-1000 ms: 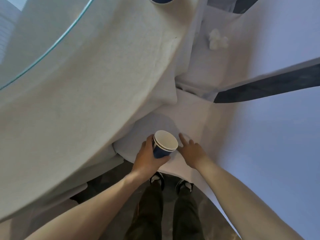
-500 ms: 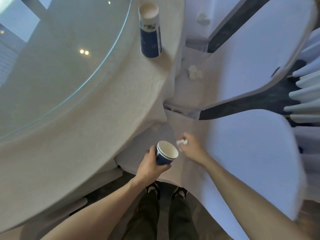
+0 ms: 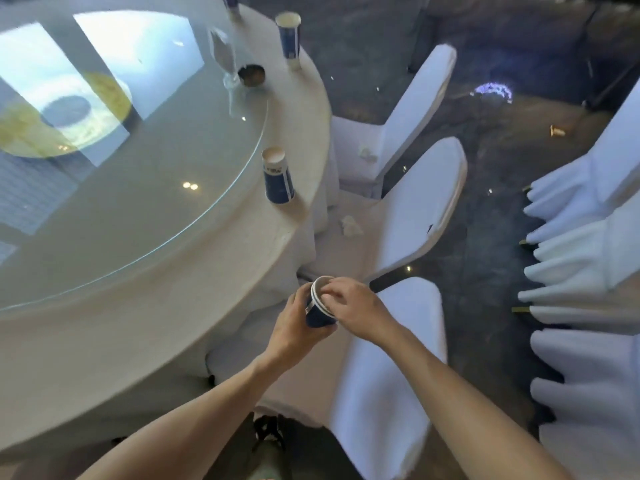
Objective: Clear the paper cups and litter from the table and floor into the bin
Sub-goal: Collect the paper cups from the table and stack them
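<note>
The left hand (image 3: 294, 327) is nearest, its grip wrapped around the side of a blue paper cup (image 3: 318, 311) held tilted in the air just off the edge of the round worktop (image 3: 194, 271). The right hand (image 3: 353, 304) sits over the cup's mouth, fingers (image 3: 332, 289) curled down at the white rim; whether that grip pinches anything I cannot tell, since the fingertips hide what lies under them. Both hands touch the held cup, above the seat of the closest white-covered chair (image 3: 398, 341).

Beyond the held cup, on the seat of the next chair (image 3: 415, 209), lies a crumpled white scrap of paper (image 3: 351, 226), close to the worktop's hanging cloth. On the worktop, above and left of the held cup, a second blue paper cup (image 3: 277, 176) stands upright on the cloth just outside the glass turntable (image 3: 121, 168).

Farther from the held cup, a third chair (image 3: 408, 112) carries another small white scrap (image 3: 367, 154) on its seat. Farther along the worktop rim stands a taller blue cup (image 3: 289, 39), with a small dark bowl (image 3: 252, 75) and a clear stemmed glass (image 3: 223, 57) to its left. On the dark floor (image 3: 502, 202), far right of the held cup, lies a small tan bit of litter (image 3: 557, 132).
</note>
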A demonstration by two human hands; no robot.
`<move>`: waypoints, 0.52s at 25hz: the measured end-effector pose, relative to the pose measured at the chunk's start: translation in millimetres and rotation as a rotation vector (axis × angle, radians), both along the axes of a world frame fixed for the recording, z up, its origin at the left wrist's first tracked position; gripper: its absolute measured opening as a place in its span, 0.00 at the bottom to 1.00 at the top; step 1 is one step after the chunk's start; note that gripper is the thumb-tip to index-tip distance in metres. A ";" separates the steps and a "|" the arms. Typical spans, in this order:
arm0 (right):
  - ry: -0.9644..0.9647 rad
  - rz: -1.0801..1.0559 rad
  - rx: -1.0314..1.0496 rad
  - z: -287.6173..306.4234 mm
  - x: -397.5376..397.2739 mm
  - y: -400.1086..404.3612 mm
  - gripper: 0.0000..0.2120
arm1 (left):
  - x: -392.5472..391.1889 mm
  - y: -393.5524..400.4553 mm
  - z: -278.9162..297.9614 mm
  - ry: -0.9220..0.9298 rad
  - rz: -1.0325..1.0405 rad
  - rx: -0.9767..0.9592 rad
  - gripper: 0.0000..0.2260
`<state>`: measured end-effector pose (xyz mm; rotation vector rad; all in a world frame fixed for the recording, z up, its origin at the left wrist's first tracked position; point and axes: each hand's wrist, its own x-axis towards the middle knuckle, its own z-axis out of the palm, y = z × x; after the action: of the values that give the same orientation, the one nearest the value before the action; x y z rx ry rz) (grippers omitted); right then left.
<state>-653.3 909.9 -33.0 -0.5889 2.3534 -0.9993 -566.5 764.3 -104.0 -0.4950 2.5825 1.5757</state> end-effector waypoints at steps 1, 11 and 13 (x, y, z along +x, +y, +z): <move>0.032 0.038 0.001 10.2 -2.6 12.6 0.11 | 2.0 14.0 6.6 0.017 0.046 0.000 0.34; 0.066 0.444 0.136 53.3 -32.5 134.9 0.12 | 5.5 144.9 42.2 0.140 0.382 0.048 0.35; 0.061 0.463 0.123 62.0 -48.1 136.5 0.13 | -1.2 151.0 46.5 0.144 0.435 0.038 0.37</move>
<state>-701.4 1046.5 29.0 -1.0640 2.1616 -0.6293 -567.8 915.4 -57.6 -1.0339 2.6708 1.8401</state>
